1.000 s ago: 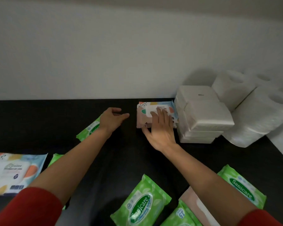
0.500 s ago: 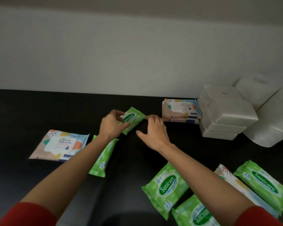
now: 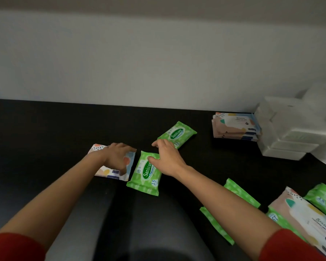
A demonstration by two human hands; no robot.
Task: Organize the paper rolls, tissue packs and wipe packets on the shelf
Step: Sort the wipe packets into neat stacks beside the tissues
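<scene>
On the black shelf [image 3: 45,132] my left hand [image 3: 115,157] grips a patterned wipe packet [image 3: 112,171], fingers over its far edge and thumb at its near edge. Beside it lies a green Sanicare packet [image 3: 146,176]. My right hand [image 3: 168,160] hovers over that packet's far end with the thumb touching it. Its fingertips reach the near corner of a second green packet [image 3: 178,132], which lies tilted further back. A stack of patterned wipe packets [image 3: 235,127] sits against the wall, next to stacked white tissue packs [image 3: 290,136].
White paper rolls [image 3: 322,98] stand blurred at the far right behind the tissue packs. More green packets [image 3: 241,194] and a large patterned packet [image 3: 305,217] lie at the lower right. A white wall [image 3: 158,63] closes the back of the shelf.
The view swung left. The green packet both hands held now lies on the shelf. My left hand moved onto the patterned packet; my right hand moved to the near green packet.
</scene>
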